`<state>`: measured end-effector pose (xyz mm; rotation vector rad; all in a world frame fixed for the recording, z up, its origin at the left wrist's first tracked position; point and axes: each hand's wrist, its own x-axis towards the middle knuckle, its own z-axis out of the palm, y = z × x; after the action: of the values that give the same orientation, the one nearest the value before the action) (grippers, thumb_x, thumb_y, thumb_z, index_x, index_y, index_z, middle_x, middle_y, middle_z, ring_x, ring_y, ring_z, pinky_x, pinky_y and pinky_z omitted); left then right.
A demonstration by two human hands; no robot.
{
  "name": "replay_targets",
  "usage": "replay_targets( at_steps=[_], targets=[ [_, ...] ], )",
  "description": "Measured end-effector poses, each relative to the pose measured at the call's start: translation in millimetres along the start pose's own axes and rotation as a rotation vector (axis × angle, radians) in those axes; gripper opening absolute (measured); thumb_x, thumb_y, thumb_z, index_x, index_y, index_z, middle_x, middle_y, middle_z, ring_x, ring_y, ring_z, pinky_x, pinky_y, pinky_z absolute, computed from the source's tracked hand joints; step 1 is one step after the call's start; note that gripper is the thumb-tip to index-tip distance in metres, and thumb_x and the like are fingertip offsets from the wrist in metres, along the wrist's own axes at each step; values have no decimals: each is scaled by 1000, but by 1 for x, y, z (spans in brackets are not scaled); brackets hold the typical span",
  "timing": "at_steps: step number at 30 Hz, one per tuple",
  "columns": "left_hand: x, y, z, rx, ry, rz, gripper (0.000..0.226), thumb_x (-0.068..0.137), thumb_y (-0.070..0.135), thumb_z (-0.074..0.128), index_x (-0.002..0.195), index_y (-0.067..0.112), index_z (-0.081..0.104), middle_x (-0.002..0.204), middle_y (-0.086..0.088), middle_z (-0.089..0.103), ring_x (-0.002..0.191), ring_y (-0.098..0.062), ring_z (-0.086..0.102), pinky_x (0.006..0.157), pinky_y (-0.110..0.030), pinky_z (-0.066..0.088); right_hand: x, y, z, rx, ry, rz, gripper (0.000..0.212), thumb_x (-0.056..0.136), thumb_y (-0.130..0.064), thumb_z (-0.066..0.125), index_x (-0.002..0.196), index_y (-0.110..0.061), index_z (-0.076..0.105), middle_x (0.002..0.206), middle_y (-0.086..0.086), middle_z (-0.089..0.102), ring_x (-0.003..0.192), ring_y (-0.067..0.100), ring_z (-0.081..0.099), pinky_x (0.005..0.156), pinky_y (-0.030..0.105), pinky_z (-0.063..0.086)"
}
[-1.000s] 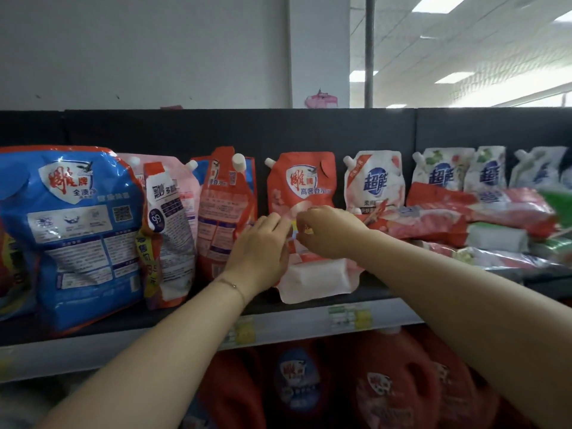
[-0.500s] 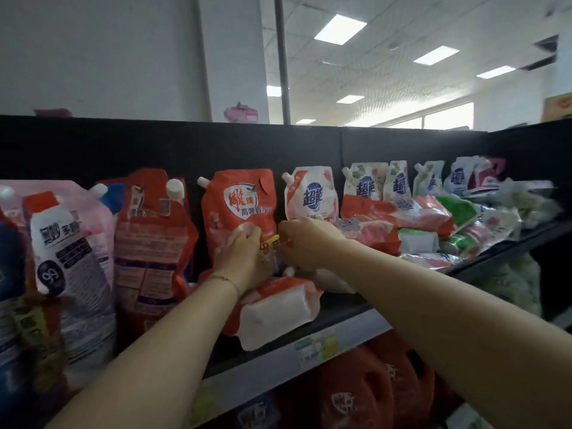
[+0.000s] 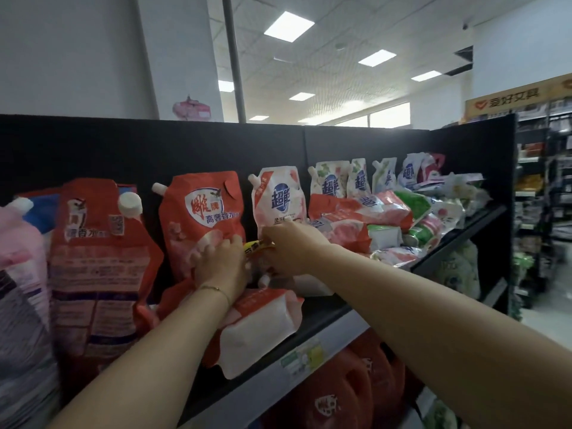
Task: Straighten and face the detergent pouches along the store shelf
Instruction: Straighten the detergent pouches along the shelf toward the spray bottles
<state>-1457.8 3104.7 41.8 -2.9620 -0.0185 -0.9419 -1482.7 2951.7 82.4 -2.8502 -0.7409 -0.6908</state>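
Observation:
A red detergent pouch (image 3: pixel 202 212) stands upright against the black back panel, front label facing me. Below it a second red and white pouch (image 3: pixel 263 329) lies tipped forward over the shelf's front edge. My left hand (image 3: pixel 221 264) has its fingers curled on the lower front of the upright red pouch. My right hand (image 3: pixel 291 249) grips the bottom of a white and pink pouch (image 3: pixel 280 199) standing just to the right. A small yellow label shows between my hands.
A backward-facing red pouch (image 3: pixel 99 258) and a pink pouch (image 3: pixel 18 243) stand at the left. A jumbled pile of flat pouches (image 3: pixel 387 224) fills the shelf's right half. Red jugs (image 3: pixel 337 394) sit on the lower shelf. An aisle (image 3: pixel 544 317) opens at the far right.
The view has swung right and closer, bringing the right end of the shelf into sight. Both hands have stayed together on the pouches at the middle.

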Motion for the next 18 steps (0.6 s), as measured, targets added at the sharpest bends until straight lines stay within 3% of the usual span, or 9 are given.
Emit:
replay_targets(
  at_steps=[3, 6, 10, 12, 16, 18],
  targets=[
    [1, -2, 1, 13, 27, 25, 35, 93, 43, 51, 115, 16, 46, 121, -6, 56, 114, -33, 53, 93, -44, 42, 2, 4, 1, 6, 42, -7, 19, 91, -27, 52, 105, -15, 58, 99, 4, 60, 83, 25, 60, 74, 40, 54],
    [2, -4, 2, 1, 60, 4, 41, 95, 56, 41, 108, 18, 49, 115, -3, 60, 107, -29, 57, 89, -41, 44, 4, 8, 1, -5, 75, -11, 15, 92, -27, 49, 85, -15, 54, 92, 4, 59, 79, 25, 60, 67, 35, 52],
    [3, -4, 1, 32, 50, 10, 46, 97, 56, 33, 109, 17, 52, 124, -3, 58, 106, -28, 58, 84, -38, 44, 5, 15, 3, -63, 55, -48, 22, 95, -30, 47, 80, -17, 55, 76, 0, 50, 70, 23, 57, 58, 29, 41],
    [2, -3, -3, -12, 96, -18, 44, 99, 53, 31, 105, 15, 54, 116, -5, 59, 101, -29, 59, 77, -37, 43, 8, 20, 4, -94, 32, -75, 24, 97, -32, 45, 83, -16, 57, 75, -1, 49, 68, 21, 56, 58, 29, 38],
    [1, 0, -10, -99, 131, -99, 41, 101, 49, 31, 105, 17, 57, 107, -8, 62, 96, -33, 60, 68, -33, 38, 16, 32, 6, -59, 16, -118, 43, 100, -43, 38, 67, -16, 44, 68, -1, 47, 66, 22, 56, 58, 30, 41],
    [-3, -1, -13, -125, 153, -124, 40, 100, 51, 29, 112, 25, 57, 106, -8, 65, 96, -35, 61, 71, -35, 44, 18, 36, 6, -45, -11, -136, 46, 100, -48, 35, 67, -17, 42, 67, 0, 45, 69, 24, 56, 60, 32, 41]
  ],
)
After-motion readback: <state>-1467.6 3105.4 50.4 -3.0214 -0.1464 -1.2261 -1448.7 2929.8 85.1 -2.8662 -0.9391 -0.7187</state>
